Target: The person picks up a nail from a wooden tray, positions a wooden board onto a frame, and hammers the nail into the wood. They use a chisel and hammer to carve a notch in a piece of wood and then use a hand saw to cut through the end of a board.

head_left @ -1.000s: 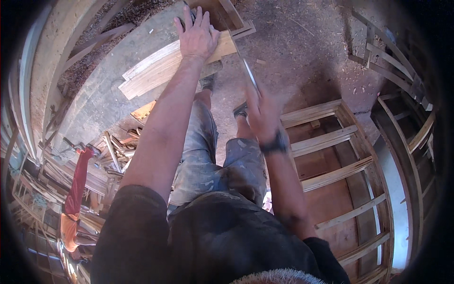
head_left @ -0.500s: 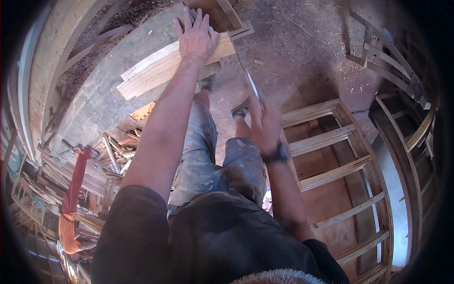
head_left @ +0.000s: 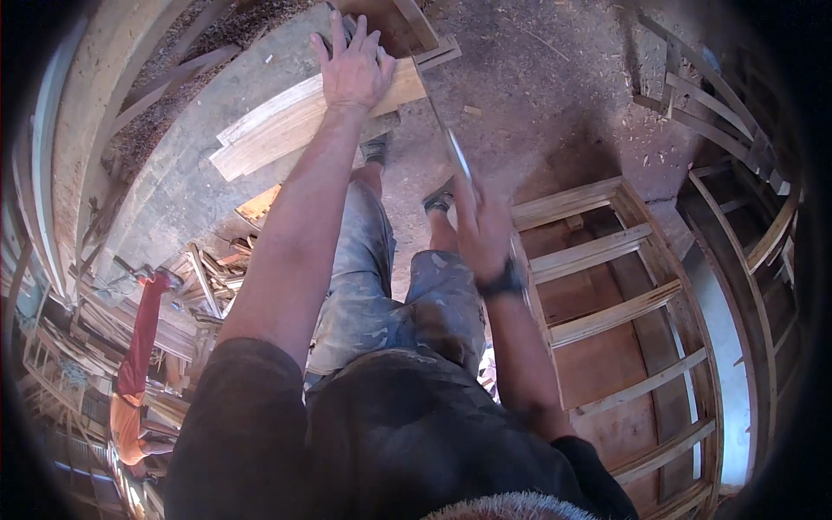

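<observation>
My left hand (head_left: pixel 357 76) lies with spread fingers on the pale wooden boards (head_left: pixel 269 139), pressing them to a worn grey work surface (head_left: pixel 186 178). In my right hand (head_left: pixel 484 227) is a handsaw (head_left: pixel 454 149), its thin blade reaching up to the boards' right end. The blade stands against that end or in it; I cannot tell how deep. Motion smears my right hand, and its fingers cover the saw's handle. A dark band sits on my right wrist.
On the right stands a slatted wooden frame (head_left: pixel 607 334), with curved timber frames (head_left: pixel 737 113) farther off. Scrap wood (head_left: pixel 217 273) is heaped at the left. A person in orange and red (head_left: pixel 134 381) is at the far left. Shavings dot the floor (head_left: pixel 555 95).
The whole view has shifted slightly to the left. My left hand stays on the boards, and my right hand keeps hold of the saw with its blade at the same end.
</observation>
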Available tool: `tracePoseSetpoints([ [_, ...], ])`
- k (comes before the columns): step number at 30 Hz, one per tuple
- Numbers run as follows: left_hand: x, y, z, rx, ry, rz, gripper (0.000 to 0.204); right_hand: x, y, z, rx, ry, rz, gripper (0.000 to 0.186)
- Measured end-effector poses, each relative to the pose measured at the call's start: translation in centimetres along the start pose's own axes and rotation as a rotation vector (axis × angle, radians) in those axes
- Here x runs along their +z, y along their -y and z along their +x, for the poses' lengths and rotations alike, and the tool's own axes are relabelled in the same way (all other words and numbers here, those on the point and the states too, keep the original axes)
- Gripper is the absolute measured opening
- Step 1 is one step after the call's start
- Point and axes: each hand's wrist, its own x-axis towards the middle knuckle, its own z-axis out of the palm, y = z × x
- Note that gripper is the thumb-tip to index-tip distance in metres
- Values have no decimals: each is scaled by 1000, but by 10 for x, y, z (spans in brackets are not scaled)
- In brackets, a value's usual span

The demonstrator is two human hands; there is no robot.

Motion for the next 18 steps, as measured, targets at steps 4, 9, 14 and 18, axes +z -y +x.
tracePoseSetpoints([
  [4, 0, 0, 4, 8, -71, -18, 49, -16, -13, -43, -54, -43, 98, 42],
  [9, -13, -19, 8, -22, 5, -105, 55, 33, -7, 108, -97, -58, -9, 42],
  [14, -16, -9, 2, -62, -86, -219, 46, 50, 1, 109, -101, -98, -44, 44],
  [18, -6, -4, -2, -65, -229, -294, 49, 50, 6, 105, -112, -119, 94, 43],
])
